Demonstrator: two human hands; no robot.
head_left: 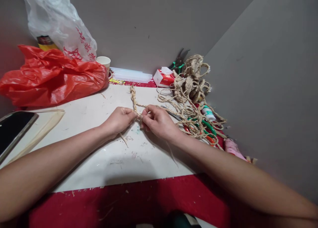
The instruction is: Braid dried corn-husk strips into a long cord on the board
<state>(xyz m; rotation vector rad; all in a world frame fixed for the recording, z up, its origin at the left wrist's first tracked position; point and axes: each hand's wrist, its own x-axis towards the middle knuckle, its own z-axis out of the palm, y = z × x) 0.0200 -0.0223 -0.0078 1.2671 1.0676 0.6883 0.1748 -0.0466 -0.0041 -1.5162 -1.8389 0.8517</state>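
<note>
A short length of braided straw cord lies on the white board, its lower end running in between my two hands. My left hand pinches that end from the left, and a loose straw strand sticks out below it. From the right, my right hand has thumb and forefinger closed on the same strands, close beside the left fingertips. A thin cord runs from the braid behind the right hand toward a tangled heap of braided cord. The fingertips partly hide the strands.
Left are a red plastic bag, a clear bag, a phone and flat straw strips. A paper cup, a tissue pack and pruning shears stand along the back. The white board rests on red cloth.
</note>
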